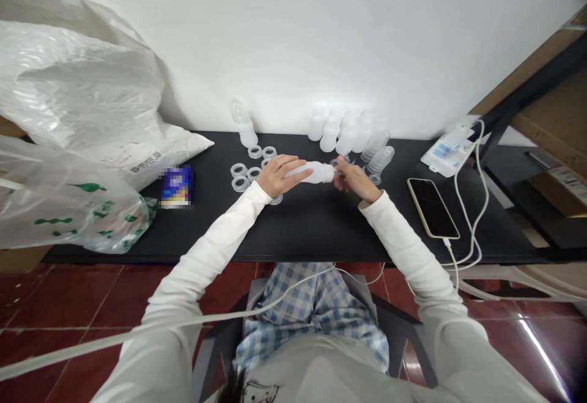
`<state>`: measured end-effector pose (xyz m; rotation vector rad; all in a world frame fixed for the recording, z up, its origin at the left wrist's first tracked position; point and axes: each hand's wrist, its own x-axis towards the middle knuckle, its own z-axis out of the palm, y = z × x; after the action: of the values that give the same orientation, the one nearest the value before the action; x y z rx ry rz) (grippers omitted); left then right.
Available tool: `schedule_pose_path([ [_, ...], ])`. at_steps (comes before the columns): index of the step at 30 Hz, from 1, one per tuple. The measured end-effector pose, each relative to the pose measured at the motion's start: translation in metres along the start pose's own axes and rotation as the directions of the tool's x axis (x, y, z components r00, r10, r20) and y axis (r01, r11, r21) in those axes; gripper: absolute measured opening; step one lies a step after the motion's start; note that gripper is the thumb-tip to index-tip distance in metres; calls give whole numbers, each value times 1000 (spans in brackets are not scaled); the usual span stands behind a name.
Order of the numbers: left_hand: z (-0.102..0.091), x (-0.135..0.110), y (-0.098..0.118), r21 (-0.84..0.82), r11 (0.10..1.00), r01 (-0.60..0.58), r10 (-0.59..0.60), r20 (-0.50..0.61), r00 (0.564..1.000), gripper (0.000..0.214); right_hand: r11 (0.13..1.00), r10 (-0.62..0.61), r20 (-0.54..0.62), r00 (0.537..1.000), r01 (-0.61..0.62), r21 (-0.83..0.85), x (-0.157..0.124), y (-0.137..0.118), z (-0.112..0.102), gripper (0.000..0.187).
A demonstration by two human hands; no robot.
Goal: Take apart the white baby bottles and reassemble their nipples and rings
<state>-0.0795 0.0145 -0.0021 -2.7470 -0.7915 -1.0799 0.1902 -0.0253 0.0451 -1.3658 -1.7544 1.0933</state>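
Observation:
A translucent white baby bottle (314, 173) lies sideways above the table, its neck pointing right. My left hand (279, 175) wraps its base end, with the fingers along its body. At the neck end, my right hand (352, 179) has its fingers closed in a pinch; what is between them is too small to make out. Several clear collar rings (239, 183) lie beside and partly behind my left hand. Beyond my right hand are clear domed caps (381, 159) and more rings, partly covered by the hand. Several white bottles (331, 134) stand upright by the wall.
One capped bottle (246, 128) stands apart at the back. Large plastic bags (82, 97) and a blue packet (177, 186) occupy the left side. To the right are a phone (433, 208) on a charging cable (486, 190) and a white packet (447, 151). Another cable crosses my lap.

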Motion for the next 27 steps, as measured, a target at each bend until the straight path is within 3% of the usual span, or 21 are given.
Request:
schedule_pose_path([
  [1,-1,-1,-2,31,1000,-2,3,-13,1000,29,991,-103,-214,971,81,-107,0,1,-6,68],
  [3,-3,-4,-7,85,996,4,-2,-25,1000,37,927,-308,-553,774,113,-358,1,5,-21,52],
  [5,-5,-5,-11,115,993,38,-35,-25,999,43,855,-396,-689,607,-30,-518,3,13,-36,40],
  [7,-8,-5,-15,125,989,80,-77,-26,997,48,806,-414,-740,530,-164,-569,5,25,-48,35],
  [9,-10,-5,-17,128,986,103,-99,-34,994,50,774,-400,-758,516,-253,-580,7,38,-55,35],
  [14,-15,-6,-19,162,980,113,-104,-67,992,52,771,-310,-741,595,-298,-562,6,44,-61,32],
  [15,-15,-6,-19,155,980,126,-116,-72,991,53,778,-319,-745,586,-287,-559,4,40,-62,30],
  [17,-15,-6,-18,128,979,159,-150,-78,986,55,783,-390,-757,524,-244,-572,0,30,-63,29],
  [19,-14,-6,-17,103,978,181,-173,-85,981,55,774,-497,-723,480,-132,-619,-4,22,-60,32],
  [20,-14,-6,-16,96,978,185,-176,-89,980,54,761,-546,-684,484,-55,-646,-5,20,-56,34],
  [24,-14,-5,-12,76,980,182,-174,-100,980,54,703,-656,-479,583,240,-670,-3,22,-27,36],
  [27,-16,-4,-9,49,986,162,-157,-92,983,56,687,-699,-390,600,412,-598,0,26,0,37],
])
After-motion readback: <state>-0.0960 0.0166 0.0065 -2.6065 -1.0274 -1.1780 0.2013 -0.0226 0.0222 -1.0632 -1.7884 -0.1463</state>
